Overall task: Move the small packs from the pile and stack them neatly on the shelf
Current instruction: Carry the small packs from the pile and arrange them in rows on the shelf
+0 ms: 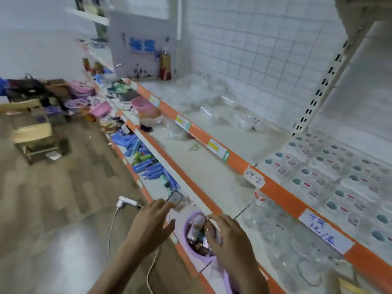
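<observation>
Reaching into a purple tub (187,224) on the lower shelf (214,179), the right hand (230,236) curls its fingers around small packs (196,228) heaped inside, at the hand's nine o'clock; the exact grip is blurred. At the tub's nine o'clock, the left hand (150,221) hovers palm down, fingers spread and empty, pointing toward a phone (174,197) at its one o'clock.

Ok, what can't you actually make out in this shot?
Head view only:
- Small packs in the purple basket: print blurred; lower ones hidden behind the right hand.
- Right hand's grip: fingers blurred, contact unclear.
- Phone screen: too blurred.
- Top shelf: cut off by the frame edge.
</observation>
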A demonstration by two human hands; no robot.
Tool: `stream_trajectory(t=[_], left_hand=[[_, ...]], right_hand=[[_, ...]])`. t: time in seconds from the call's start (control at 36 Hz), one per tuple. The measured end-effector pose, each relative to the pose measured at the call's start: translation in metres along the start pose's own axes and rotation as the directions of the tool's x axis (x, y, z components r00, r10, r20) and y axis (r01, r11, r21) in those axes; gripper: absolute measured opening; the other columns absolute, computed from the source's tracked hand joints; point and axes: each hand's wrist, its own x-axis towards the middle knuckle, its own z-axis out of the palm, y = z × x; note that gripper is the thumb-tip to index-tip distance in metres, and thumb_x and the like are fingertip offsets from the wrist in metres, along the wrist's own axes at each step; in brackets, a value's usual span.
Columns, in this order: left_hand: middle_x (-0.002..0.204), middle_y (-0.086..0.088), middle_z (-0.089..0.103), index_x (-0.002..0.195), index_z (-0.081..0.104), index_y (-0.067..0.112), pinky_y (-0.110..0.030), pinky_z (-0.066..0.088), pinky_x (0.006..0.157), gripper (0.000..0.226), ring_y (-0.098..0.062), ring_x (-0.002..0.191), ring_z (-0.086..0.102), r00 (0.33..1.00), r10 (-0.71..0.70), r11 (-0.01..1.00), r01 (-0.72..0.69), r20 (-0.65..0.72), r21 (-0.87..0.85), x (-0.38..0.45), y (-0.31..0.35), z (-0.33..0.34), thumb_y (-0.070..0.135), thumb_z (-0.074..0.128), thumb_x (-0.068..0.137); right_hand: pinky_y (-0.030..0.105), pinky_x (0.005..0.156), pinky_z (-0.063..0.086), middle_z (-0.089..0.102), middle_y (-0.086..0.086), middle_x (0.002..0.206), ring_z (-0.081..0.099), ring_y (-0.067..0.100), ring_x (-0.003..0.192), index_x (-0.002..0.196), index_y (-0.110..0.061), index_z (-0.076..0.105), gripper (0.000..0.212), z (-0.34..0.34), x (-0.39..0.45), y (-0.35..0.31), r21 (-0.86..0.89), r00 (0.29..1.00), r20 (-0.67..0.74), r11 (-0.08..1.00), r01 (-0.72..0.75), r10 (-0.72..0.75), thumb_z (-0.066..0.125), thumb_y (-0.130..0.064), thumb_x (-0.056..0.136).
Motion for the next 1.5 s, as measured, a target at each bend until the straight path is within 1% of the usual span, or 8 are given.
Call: stream_trajectory(t=[0.19, 0.61, 0.69, 0.86, 1.03, 1.14, 1.33, 1.5], left_hand=[[0.083, 0.001, 0.064, 0.093, 0.063, 0.022, -0.030, 0.053, 0.056, 0.033, -0.022, 0.073, 0.064, 0.976, -0.196, 0.978, 0.201, -0.100, 0.050, -0.018, -0.069, -0.028, 0.039, 0.044, 0.071], [0.081, 0.012, 0.058, 0.094, 0.050, 0.032, -0.017, 0.043, 0.057, 0.027, -0.005, 0.081, 0.047, 0.916, -0.377, 0.924, 0.382, -0.139, 0.007, -0.011, -0.247, -0.033, 0.037, 0.055, 0.067], [0.080, 0.013, 0.058, 0.092, 0.049, 0.033, -0.016, 0.042, 0.056, 0.024, -0.006, 0.078, 0.047, 0.929, -0.350, 0.935, 0.354, -0.119, 0.013, 0.018, -0.286, -0.043, 0.039, 0.050, 0.070], [0.079, 0.010, 0.061, 0.090, 0.061, 0.026, -0.017, 0.043, 0.050, 0.041, -0.011, 0.070, 0.062, 0.961, -0.272, 0.962, 0.273, -0.053, 0.020, 0.087, -0.348, -0.062, 0.029, 0.084, 0.056], [0.100, 0.013, 0.060, 0.106, 0.059, 0.031, -0.016, 0.044, 0.072, 0.029, -0.010, 0.093, 0.060, 0.979, -0.201, 0.974, 0.202, 0.023, -0.099, 0.161, -0.374, -0.061, 0.034, 0.063, 0.078], [0.090, 0.011, 0.061, 0.097, 0.058, 0.031, -0.020, 0.048, 0.059, 0.035, -0.013, 0.080, 0.062, 0.998, -0.050, 0.984, 0.053, 0.023, -0.169, 0.227, -0.392, -0.053, 0.028, 0.074, 0.067], [0.106, 0.001, 0.063, 0.109, 0.064, 0.018, -0.029, 0.049, 0.069, 0.034, -0.020, 0.091, 0.061, 0.988, 0.138, 0.981, -0.145, -0.063, -0.125, 0.371, -0.399, -0.061, 0.031, 0.059, 0.078], [0.109, -0.001, 0.061, 0.115, 0.061, 0.017, -0.033, 0.049, 0.082, 0.047, -0.020, 0.103, 0.056, 0.957, 0.278, 0.954, -0.286, -0.087, -0.094, 0.498, -0.401, -0.062, 0.041, 0.044, 0.078]], right_hand=[[0.018, 0.100, 0.032, 0.043, -0.016, 0.137, 0.039, 0.005, 0.124, 0.134, -0.033, 0.040, 0.043, 0.016, 0.050, -0.053, 0.010, 0.978, 0.089, 0.983, 0.186, -0.186, 0.044, -0.043, 0.093], [0.018, 0.093, 0.038, 0.044, -0.016, 0.134, 0.042, 0.003, 0.119, 0.134, -0.035, 0.039, 0.044, 0.089, 0.212, -0.156, -0.019, 0.956, 0.186, 0.972, 0.233, -0.226, 0.048, -0.043, 0.092], [0.017, 0.094, 0.037, 0.042, -0.015, 0.135, 0.041, 0.004, 0.121, 0.136, -0.034, 0.037, 0.045, 0.099, 0.246, -0.179, -0.021, 0.962, 0.185, 0.978, 0.205, -0.198, 0.047, -0.043, 0.093], [0.018, 0.097, 0.035, 0.039, -0.016, 0.139, 0.039, 0.005, 0.124, 0.137, -0.033, 0.037, 0.045, 0.104, 0.307, -0.208, -0.036, 0.979, 0.145, 0.989, 0.146, -0.140, 0.046, -0.042, 0.094], [0.013, 0.089, 0.035, 0.046, -0.018, 0.131, 0.043, 0.002, 0.119, 0.132, -0.033, 0.044, 0.038, 0.088, 0.362, -0.204, -0.086, 0.997, -0.034, 0.994, 0.064, -0.067, 0.046, -0.037, 0.094], [0.009, 0.085, 0.032, 0.047, -0.022, 0.126, 0.042, -0.002, 0.118, 0.126, -0.034, 0.049, 0.033, 0.063, 0.401, -0.191, -0.088, 0.986, -0.167, 0.996, 0.007, -0.021, 0.049, -0.035, 0.093], [0.019, 0.076, 0.036, 0.059, -0.013, 0.113, 0.056, 0.010, 0.106, 0.113, -0.027, 0.061, 0.028, 0.001, 0.491, -0.156, -0.122, 0.901, -0.433, 0.989, -0.080, 0.020, 0.063, -0.025, 0.085], [0.026, 0.083, 0.042, 0.057, -0.011, 0.119, 0.053, 0.010, 0.110, 0.117, -0.026, 0.058, 0.029, -0.050, 0.563, -0.123, -0.089, 0.868, -0.492, 0.988, -0.128, 0.068, 0.059, -0.027, 0.088]])
